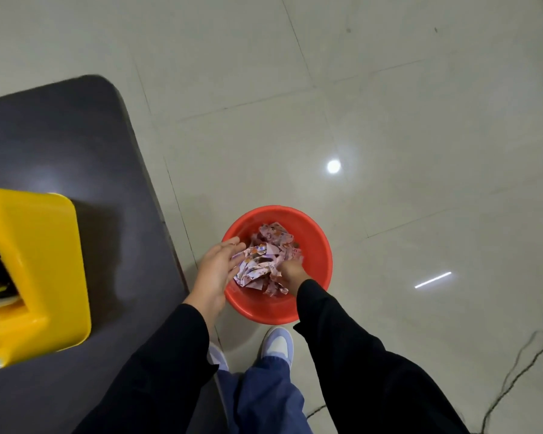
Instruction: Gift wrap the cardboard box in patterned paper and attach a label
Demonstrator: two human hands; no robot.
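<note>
Pink crumpled paper (261, 262) runs diagonally in red basin (315, 245); left hand (217, 268) fingers straight against it; right hand (290, 271) fingers hidden.

Red basin (323, 245) on floor (389, 120), crumpled patterned paper (264, 258) inside. At the basin's left rim, left hand (215, 267) flat against the paper; right hand (290, 269) dug in, fingers hidden.

Both arms, in black long sleeves (170, 355), are reaching forward and down, bringing the hands close together. The left hand (215, 267) is hovering with its fingers straight and relaxed, palm facing inward. The right hand (290, 269) is pointing downward, wrist bent, with its fingers mostly hidden, so its grip is unclear.
</note>
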